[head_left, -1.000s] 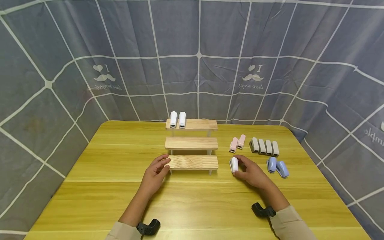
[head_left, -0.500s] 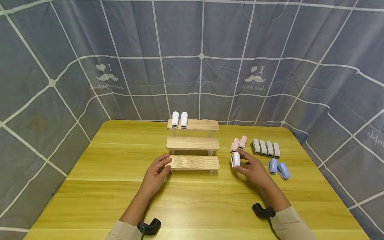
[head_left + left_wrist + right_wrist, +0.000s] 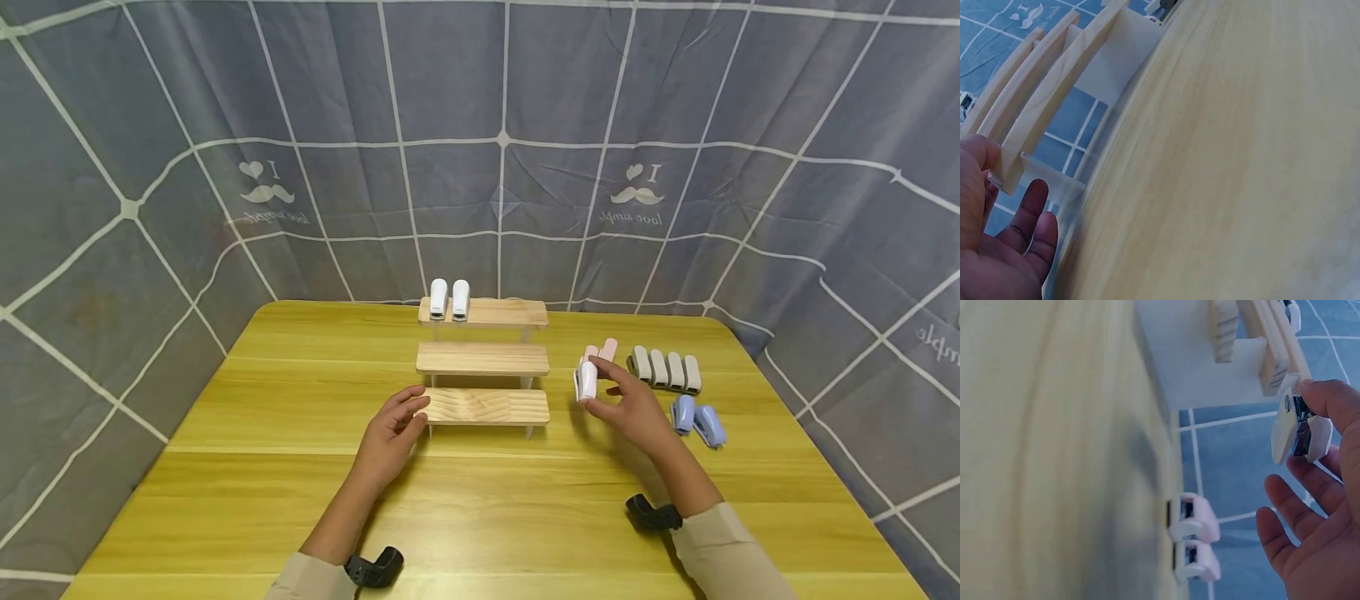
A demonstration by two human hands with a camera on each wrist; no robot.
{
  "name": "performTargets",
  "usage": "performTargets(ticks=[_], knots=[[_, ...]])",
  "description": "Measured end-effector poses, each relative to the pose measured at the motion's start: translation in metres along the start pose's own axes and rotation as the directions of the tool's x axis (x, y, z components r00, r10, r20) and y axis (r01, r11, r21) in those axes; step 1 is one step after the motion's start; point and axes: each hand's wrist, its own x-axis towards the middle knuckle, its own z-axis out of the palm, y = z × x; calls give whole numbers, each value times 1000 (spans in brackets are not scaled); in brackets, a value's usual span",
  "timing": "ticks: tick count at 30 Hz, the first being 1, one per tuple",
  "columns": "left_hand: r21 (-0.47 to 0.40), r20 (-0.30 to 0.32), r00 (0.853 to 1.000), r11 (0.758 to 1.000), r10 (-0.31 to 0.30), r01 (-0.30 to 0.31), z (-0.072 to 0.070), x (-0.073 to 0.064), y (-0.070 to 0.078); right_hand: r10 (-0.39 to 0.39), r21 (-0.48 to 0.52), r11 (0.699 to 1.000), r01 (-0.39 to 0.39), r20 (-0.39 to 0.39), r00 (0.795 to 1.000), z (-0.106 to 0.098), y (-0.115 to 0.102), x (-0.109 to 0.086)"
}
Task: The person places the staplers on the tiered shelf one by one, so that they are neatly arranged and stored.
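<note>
My right hand [image 3: 633, 414] pinches a white mini stapler [image 3: 587, 381] between thumb and fingertips, raised over the table. In the right wrist view its metal inside [image 3: 1301, 428] faces the camera, and the other fingers spread loosely below. Two pink mini staplers [image 3: 1192, 517] stand just beyond, partly covered by the hand in the head view. To the left, my left hand [image 3: 387, 439] touches the left end of a three-tier wooden shelf [image 3: 483, 406] at its lowest board, fingers relaxed. Side by side on the top board sit two white mini staplers [image 3: 461, 300].
On the table's right stand a row of several grey mini staplers [image 3: 676, 372] and two blue ones, the nearer a blue mini stapler [image 3: 708, 426]. A grey checked curtain [image 3: 450, 192] surrounds the back and sides of the wooden table [image 3: 480, 517].
My right hand has lifted the white mini stapler off the table and carried it up and away from me, toward the pink ones. My left hand stays at the shelf's end.
</note>
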Motion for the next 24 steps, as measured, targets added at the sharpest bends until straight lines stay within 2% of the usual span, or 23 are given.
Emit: performTargets(ticks=[13,17,19,24], knots=[[-8,-8,999,999,31,-31,2,0,-1,-50,25,998,50,-9,999,-5,-29,19],[-7,-12,1000,1000,11,-11,2,-1,2,-70,35,997,71,-7,997,-6,-38,28],[-8,-13,1000,1000,-4,4,1,-2,8,-78,43,996,78,-6,997,-6,-42,32],[0,-3,1000,1000,-10,10,-2,-9,35,-110,23,994,110,-5,994,-4,-53,44]])
